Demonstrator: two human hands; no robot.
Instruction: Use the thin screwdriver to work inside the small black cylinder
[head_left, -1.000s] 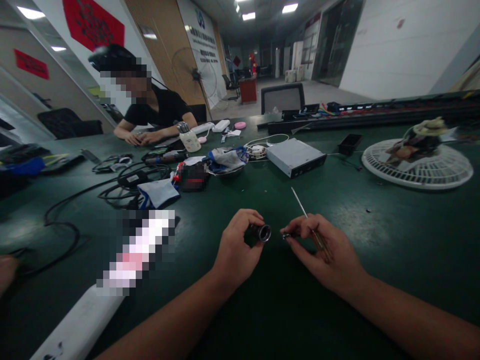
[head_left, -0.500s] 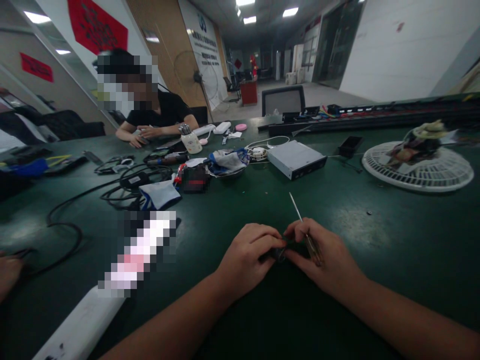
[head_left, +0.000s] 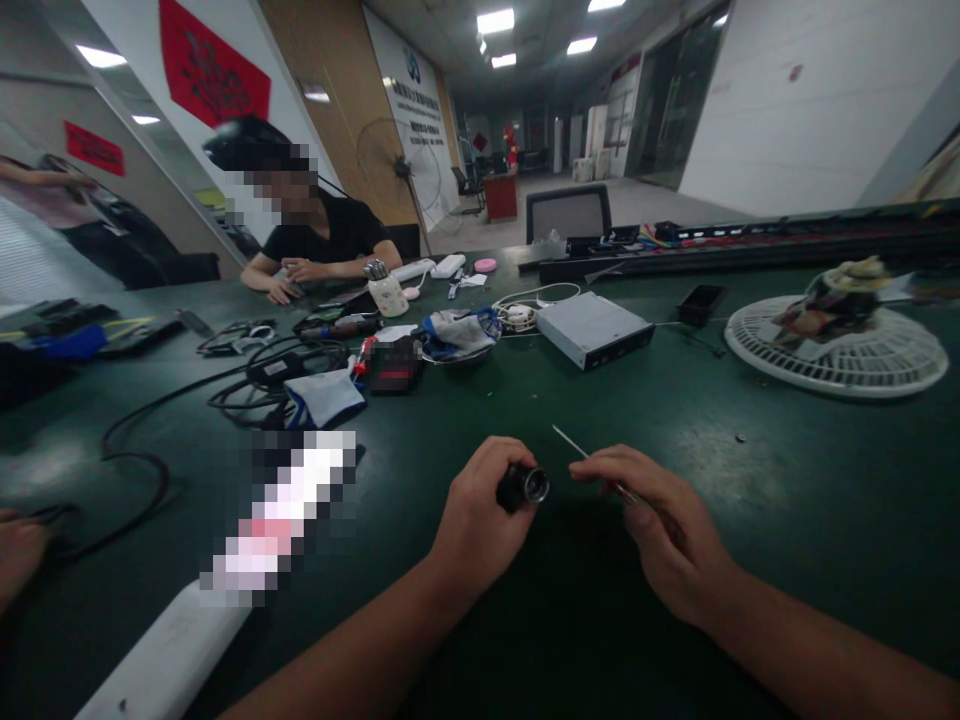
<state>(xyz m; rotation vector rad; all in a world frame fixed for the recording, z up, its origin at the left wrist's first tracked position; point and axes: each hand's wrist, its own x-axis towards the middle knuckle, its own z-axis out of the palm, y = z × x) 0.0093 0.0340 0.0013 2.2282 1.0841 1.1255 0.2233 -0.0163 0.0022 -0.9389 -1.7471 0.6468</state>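
Note:
My left hand (head_left: 487, 505) is closed around a small black cylinder (head_left: 519, 487), whose round, ringed end (head_left: 536, 485) faces toward my right hand. What the cylinder belongs to cannot be made out. My right hand (head_left: 660, 520) grips a screwdriver (head_left: 571, 442) with a thin metal shaft. The shaft points up and left, its tip apart from the cylinder, and the fingers mostly cover the handle. Both hands are just above the dark green table (head_left: 450, 640).
Behind my hands lie a grey disc drive (head_left: 592, 328), a bowl with gloves (head_left: 459, 332), a white fan guard (head_left: 840, 345) and tangled black cables (head_left: 255, 375). A white strip-shaped device (head_left: 180, 640) lies at left. Another person (head_left: 322, 220) sits across the table; a further hand (head_left: 22, 550) shows at the left edge.
My hands have moved apart. The cylinder's open end has come into view in my left hand, and the screwdriver has tilted lower and further left in my right hand.

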